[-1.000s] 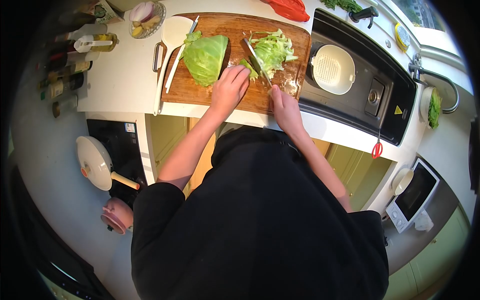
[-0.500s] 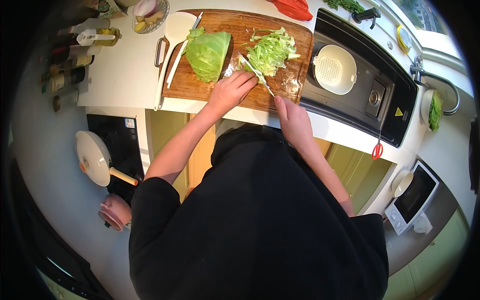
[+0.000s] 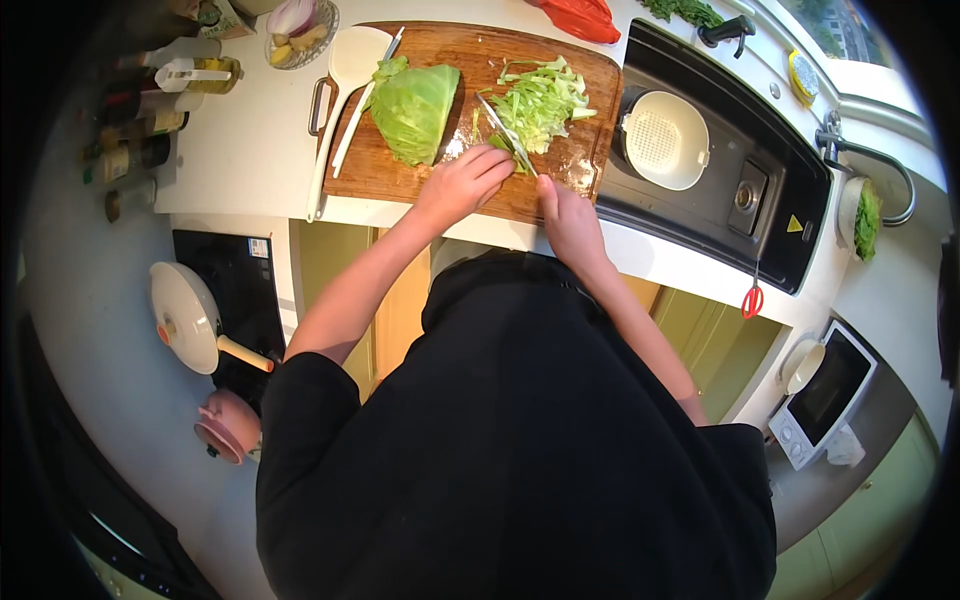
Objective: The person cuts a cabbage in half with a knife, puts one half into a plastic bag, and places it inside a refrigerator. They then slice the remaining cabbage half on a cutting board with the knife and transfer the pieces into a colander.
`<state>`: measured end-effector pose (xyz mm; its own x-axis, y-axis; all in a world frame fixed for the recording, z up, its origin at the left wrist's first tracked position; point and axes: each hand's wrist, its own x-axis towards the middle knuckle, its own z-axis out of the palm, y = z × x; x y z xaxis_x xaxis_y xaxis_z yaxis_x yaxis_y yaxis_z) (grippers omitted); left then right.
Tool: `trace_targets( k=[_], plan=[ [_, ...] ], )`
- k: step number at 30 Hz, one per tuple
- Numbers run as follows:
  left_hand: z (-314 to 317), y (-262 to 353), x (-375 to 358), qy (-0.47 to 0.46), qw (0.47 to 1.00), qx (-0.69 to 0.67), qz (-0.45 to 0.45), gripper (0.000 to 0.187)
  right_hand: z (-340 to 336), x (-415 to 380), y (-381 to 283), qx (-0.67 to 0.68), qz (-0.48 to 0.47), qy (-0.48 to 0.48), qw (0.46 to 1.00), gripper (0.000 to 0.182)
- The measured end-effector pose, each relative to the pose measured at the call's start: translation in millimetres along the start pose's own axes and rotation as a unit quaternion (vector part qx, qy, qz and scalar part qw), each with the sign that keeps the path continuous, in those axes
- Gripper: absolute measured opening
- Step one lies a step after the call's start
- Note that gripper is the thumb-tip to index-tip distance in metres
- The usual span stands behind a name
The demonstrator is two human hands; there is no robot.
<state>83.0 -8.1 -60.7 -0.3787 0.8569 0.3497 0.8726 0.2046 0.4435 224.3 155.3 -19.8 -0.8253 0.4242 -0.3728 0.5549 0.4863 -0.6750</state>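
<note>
My right hand (image 3: 573, 222) is closed around the handle of a knife (image 3: 506, 132), its blade angled up and left over the wooden cutting board (image 3: 560, 190). My left hand (image 3: 464, 186) has its fingers bent and pressed on a small piece of cabbage (image 3: 503, 148) beside the blade; most of that piece is hidden by the fingers. Shredded cabbage (image 3: 545, 105) lies in a loose pile just beyond the knife. To the left of the blade rests a large cut chunk of cabbage (image 3: 414, 112) on the board.
A white ladle (image 3: 356, 58) and a long white-handled utensil (image 3: 362, 108) lie along the board's left side. Right of the board, a cream colander (image 3: 664, 140) sits in the dark sink (image 3: 620, 200). Red scissors (image 3: 752, 300) hang at the counter's front edge.
The right hand and knife have shifted slightly left and up, and the blade sits at a steeper angle. My left hand stays nearly in place on the cabbage.
</note>
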Motion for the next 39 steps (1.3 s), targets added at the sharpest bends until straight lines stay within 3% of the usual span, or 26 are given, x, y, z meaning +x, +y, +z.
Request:
trace_targets(
  k=[3,9,15,39],
  plan=[
    [2,3,-4,0.022,0.999,-0.028,-0.003,0.020,-14,0,1,0.076,0.035,-0.039,0.996,0.057],
    [9,0,-7,0.017,1.000,-0.017,-0.003,0.021,-34,-27,-18,0.026,0.010,-0.017,0.999,0.053],
    [6,-1,-7,0.068,0.997,-0.020,0.007,0.019,-30,-37,-14,-0.013,-0.001,-0.029,0.999,0.048],
    [21,5,-10,0.118,0.989,-0.051,-0.073,0.016,-25,-46,-8,-0.113,-0.002,-0.036,0.993,0.053]
  ],
)
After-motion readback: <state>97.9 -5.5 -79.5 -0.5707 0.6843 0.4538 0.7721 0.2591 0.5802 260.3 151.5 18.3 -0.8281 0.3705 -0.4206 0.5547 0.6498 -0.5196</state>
